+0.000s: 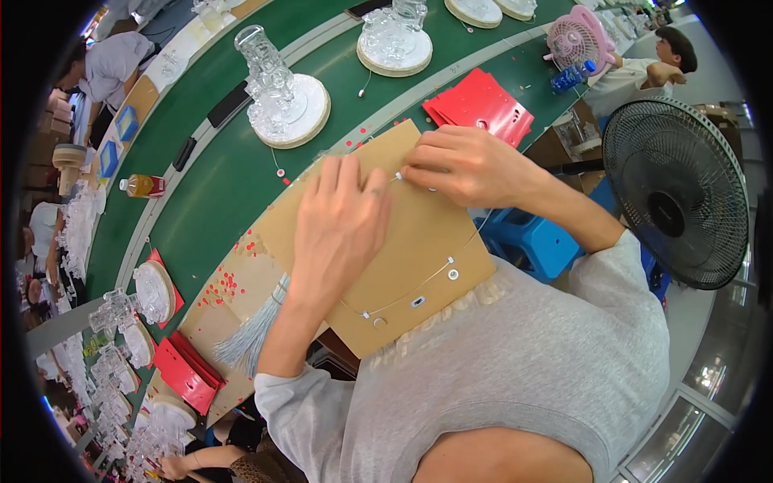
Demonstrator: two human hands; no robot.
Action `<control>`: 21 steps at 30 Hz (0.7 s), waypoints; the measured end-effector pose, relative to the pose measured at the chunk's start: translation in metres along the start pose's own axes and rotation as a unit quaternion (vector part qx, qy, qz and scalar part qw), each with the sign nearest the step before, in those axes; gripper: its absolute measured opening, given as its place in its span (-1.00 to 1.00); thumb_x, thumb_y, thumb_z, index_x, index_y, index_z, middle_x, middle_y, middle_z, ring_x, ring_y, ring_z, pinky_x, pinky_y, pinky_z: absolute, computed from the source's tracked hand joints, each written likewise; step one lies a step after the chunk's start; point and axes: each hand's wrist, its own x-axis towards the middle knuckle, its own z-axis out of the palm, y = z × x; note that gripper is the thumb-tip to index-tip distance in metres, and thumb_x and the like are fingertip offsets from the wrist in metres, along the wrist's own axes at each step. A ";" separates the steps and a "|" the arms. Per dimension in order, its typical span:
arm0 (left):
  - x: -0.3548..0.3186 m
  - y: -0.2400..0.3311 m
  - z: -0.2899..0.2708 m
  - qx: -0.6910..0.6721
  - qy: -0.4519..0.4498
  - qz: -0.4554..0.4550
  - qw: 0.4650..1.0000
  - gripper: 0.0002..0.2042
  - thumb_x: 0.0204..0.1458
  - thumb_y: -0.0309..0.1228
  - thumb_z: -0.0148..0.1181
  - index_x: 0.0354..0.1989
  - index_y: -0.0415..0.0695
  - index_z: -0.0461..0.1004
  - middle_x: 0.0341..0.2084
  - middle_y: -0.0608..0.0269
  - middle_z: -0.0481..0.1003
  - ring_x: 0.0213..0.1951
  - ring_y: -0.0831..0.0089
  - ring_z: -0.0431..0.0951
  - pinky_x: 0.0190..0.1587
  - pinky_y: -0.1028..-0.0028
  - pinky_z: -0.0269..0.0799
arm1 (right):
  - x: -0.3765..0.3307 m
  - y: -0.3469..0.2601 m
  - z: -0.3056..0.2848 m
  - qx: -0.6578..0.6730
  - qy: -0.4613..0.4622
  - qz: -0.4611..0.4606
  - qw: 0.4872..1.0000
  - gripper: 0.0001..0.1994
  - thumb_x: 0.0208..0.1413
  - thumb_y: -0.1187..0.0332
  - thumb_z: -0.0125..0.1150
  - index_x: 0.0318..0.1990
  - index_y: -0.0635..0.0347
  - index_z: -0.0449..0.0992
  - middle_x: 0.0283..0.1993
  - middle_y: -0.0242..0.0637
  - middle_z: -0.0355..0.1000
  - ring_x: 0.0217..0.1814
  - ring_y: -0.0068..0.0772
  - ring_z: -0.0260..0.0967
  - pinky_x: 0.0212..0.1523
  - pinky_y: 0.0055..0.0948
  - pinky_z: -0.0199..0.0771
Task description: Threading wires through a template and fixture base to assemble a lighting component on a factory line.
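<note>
A brown cardboard board (419, 233) lies tilted in front of me, its near edge by my shirt. A thin wire (411, 290) with small white clips runs in a loop over it. Near the board's far right side, my right hand (467, 165) pinches the wire beside a white clip (398, 175). My left hand (342, 213) rests on the far left part with its fingers bent; their tips are hidden, and what they hold cannot be seen. A small oval metal-rimmed piece (418, 302) and a round white one (452, 274) sit near the board's close edge.
A bundle of grey wires (254, 330) lies left of my forearm. Red folded sheets (483, 106) are beyond my right hand. Clear ornaments on round white bases (302, 113) stand along the green conveyor (201, 217). A black fan (676, 193) and blue stool (535, 237) are at right.
</note>
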 end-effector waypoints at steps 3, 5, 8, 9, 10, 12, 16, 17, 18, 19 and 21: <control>0.015 -0.011 0.002 0.072 -0.031 0.070 0.994 -0.82 -0.15 -0.58 0.26 -0.30 -0.25 0.51 -0.29 0.11 0.38 -0.11 0.19 0.43 0.00 0.29 0.38 | -0.001 -0.020 -0.001 -0.055 0.033 0.019 0.998 -0.73 -0.13 0.42 0.37 -0.21 0.27 0.64 -0.10 -0.28 0.52 -0.04 -0.31 0.51 -0.10 -0.34 0.52; 0.020 -0.014 0.003 0.042 -0.003 0.097 0.994 -0.95 -0.12 -0.59 0.23 -0.48 -0.27 0.48 -0.34 0.13 0.35 -0.17 0.21 0.41 -0.09 0.32 0.34 | -0.009 -0.034 0.009 -0.018 0.059 0.070 0.996 -0.72 -0.12 0.44 0.40 -0.18 0.24 0.66 -0.11 -0.33 0.54 -0.04 -0.32 0.51 -0.14 -0.37 0.50; 0.015 -0.023 -0.003 -0.001 0.008 0.117 0.993 -0.92 -0.17 -0.59 0.27 -0.49 -0.29 0.49 -0.28 0.09 0.38 -0.10 0.14 0.44 0.00 0.22 0.37 | -0.011 -0.044 0.011 0.000 0.080 0.109 0.991 -0.71 -0.10 0.45 0.41 -0.14 0.19 0.68 -0.11 -0.36 0.57 -0.05 -0.37 0.52 -0.11 -0.35 0.48; 0.013 -0.027 -0.009 -0.003 0.033 0.119 0.992 -0.91 -0.20 -0.60 0.26 -0.47 -0.28 0.51 -0.25 0.09 0.39 -0.05 0.15 0.45 0.11 0.13 0.34 | -0.012 -0.045 0.008 -0.015 0.086 0.118 0.989 -0.71 -0.09 0.45 0.41 -0.13 0.17 0.68 -0.11 -0.38 0.57 -0.05 -0.39 0.53 -0.10 -0.34 0.47; 0.010 -0.031 -0.014 -0.006 0.057 0.120 0.991 -0.90 -0.22 -0.60 0.26 -0.46 -0.27 0.53 -0.22 0.09 0.39 0.00 0.15 0.45 0.21 0.05 0.32 | -0.013 -0.043 0.007 -0.010 0.088 0.120 0.989 -0.71 -0.09 0.45 0.41 -0.13 0.17 0.68 -0.11 -0.38 0.57 -0.05 -0.39 0.53 -0.10 -0.34 0.47; 0.001 -0.039 -0.023 -0.025 0.049 0.087 0.995 -0.90 -0.20 -0.60 0.28 -0.46 -0.28 0.52 -0.17 0.08 0.41 0.04 0.13 0.46 0.25 -0.01 0.29 | -0.015 -0.038 0.007 -0.005 0.082 0.137 0.987 -0.72 -0.08 0.44 0.42 -0.13 0.15 0.68 -0.12 -0.41 0.58 -0.05 -0.43 0.54 -0.08 -0.33 0.46; -0.024 -0.055 -0.010 -0.137 0.074 0.004 0.988 -0.90 -0.09 -0.62 0.29 -0.48 -0.29 0.47 -0.06 0.02 0.47 0.01 0.03 0.53 0.32 -0.07 0.21 | -0.012 -0.033 0.002 0.023 0.060 0.155 0.986 -0.74 -0.05 0.42 0.44 -0.14 0.14 0.68 -0.18 -0.38 0.57 -0.11 -0.36 0.54 -0.08 -0.30 0.47; -0.030 -0.060 -0.005 -0.209 0.101 -0.028 0.972 -0.91 -0.08 -0.64 0.27 -0.48 -0.29 0.45 -0.07 0.00 0.49 -0.04 0.01 0.56 0.33 -0.07 0.21 | -0.006 -0.030 0.001 0.028 0.063 0.153 0.986 -0.74 -0.05 0.42 0.44 -0.14 0.14 0.68 -0.18 -0.38 0.57 -0.11 -0.36 0.54 -0.08 -0.30 0.47; -0.032 -0.060 -0.002 -0.207 0.099 -0.030 0.973 -0.91 -0.08 -0.64 0.27 -0.48 -0.29 0.45 -0.07 0.00 0.49 -0.04 0.01 0.56 0.33 -0.07 0.21 | -0.002 -0.024 -0.002 0.064 0.049 0.168 0.982 -0.74 -0.06 0.41 0.44 -0.15 0.14 0.68 -0.19 -0.36 0.57 -0.12 -0.33 0.53 -0.09 -0.28 0.47; -0.033 -0.059 0.001 -0.194 0.137 -0.010 0.971 -0.92 -0.04 -0.64 0.24 -0.47 -0.29 0.45 -0.06 -0.01 0.50 -0.07 0.02 0.58 0.33 -0.04 0.21 | 0.001 -0.020 -0.002 0.098 0.036 0.183 0.978 -0.74 -0.07 0.41 0.45 -0.16 0.15 0.67 -0.20 -0.35 0.57 -0.13 -0.30 0.53 -0.10 -0.26 0.48; -0.036 -0.058 0.004 -0.179 0.175 0.009 0.968 -0.94 -0.01 -0.64 0.21 -0.45 -0.29 0.44 -0.06 -0.02 0.52 -0.10 0.04 0.60 0.34 0.00 0.21 | 0.018 -0.019 0.010 0.110 0.091 0.184 0.972 -0.74 -0.06 0.43 0.44 -0.15 0.15 0.67 -0.20 -0.33 0.56 -0.15 -0.27 0.52 -0.14 -0.26 0.52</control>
